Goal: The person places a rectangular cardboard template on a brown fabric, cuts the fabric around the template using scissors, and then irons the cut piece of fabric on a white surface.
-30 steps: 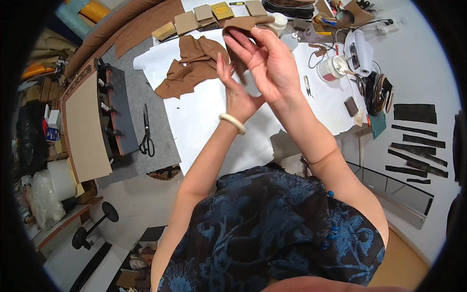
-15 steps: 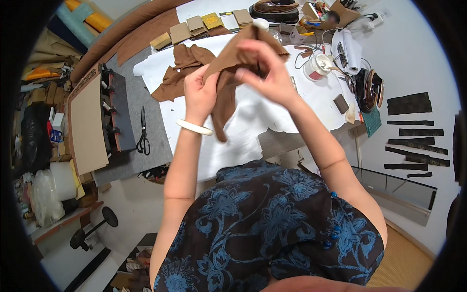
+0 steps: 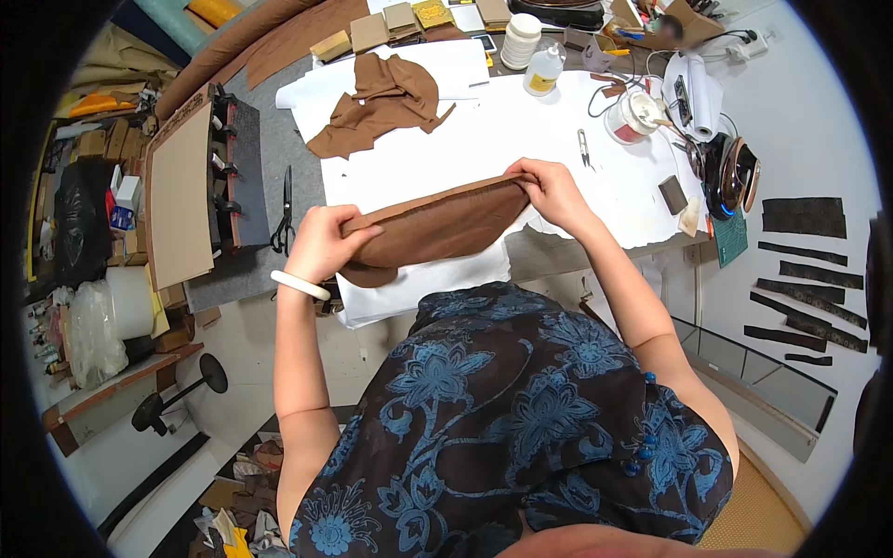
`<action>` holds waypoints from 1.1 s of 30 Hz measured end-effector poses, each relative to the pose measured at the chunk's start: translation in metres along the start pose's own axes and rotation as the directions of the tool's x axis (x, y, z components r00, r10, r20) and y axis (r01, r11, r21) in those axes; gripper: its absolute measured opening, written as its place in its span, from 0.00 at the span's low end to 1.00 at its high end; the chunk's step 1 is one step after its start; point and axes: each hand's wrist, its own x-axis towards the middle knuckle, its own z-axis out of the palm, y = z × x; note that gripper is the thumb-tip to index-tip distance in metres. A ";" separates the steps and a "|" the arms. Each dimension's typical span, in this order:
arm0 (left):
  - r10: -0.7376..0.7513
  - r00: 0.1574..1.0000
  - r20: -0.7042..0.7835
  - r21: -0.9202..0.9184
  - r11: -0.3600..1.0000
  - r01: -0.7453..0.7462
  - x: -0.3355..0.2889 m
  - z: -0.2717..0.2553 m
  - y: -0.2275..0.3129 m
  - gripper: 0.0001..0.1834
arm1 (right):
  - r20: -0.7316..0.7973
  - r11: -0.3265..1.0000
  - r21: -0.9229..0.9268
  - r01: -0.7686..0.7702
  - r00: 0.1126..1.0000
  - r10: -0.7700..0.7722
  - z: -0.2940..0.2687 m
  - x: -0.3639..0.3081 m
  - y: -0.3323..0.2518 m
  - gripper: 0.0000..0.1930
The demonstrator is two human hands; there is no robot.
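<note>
Stretched between my two hands is a piece of brown leather (image 3: pixel 446 223), held above the front of the white-covered table. My left hand (image 3: pixel 326 240) pinches its left end, thumb on top; a white bangle sits on that wrist. At the upper right corner, my right hand (image 3: pixel 551 195) grips the leather with fingers and thumb closed. The piece hangs down from a folded or seamed upper edge, and a rounded flap droops below my left hand. Farther back, a second crumpled brown leather piece (image 3: pixel 391 102) lies on the white paper (image 3: pixel 493 139).
Black scissors (image 3: pixel 285 212) lie left of the paper, beside a clamped board (image 3: pixel 181 195). Thread snips (image 3: pixel 583 149), a clear bottle (image 3: pixel 543 70), a white bottle (image 3: pixel 521 42) and a glue pot (image 3: pixel 633 118) stand or lie at the right. A dark block (image 3: pixel 672 194) rests near the right edge.
My hands have moved apart and nearer to me, spreading the raised, bunched leather into a stretched strip. The bottles and snips behind it have come into sight.
</note>
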 end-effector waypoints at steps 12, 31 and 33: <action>0.187 0.875 -0.447 0.106 0.982 -0.156 -0.033 -0.023 -0.104 0.08 | 0.178 0.981 -0.020 0.195 0.966 -0.188 0.017 0.054 -0.011 0.19; -0.269 0.807 -0.526 -0.238 0.957 0.165 0.249 0.103 -0.246 0.64 | -0.334 0.925 -0.367 -0.095 0.942 -0.036 0.199 0.336 0.142 0.20; -0.372 0.822 -0.431 -0.260 0.924 0.281 0.287 0.101 -0.240 0.77 | -0.210 0.967 -0.252 -0.040 0.978 -0.015 0.213 0.360 0.145 0.16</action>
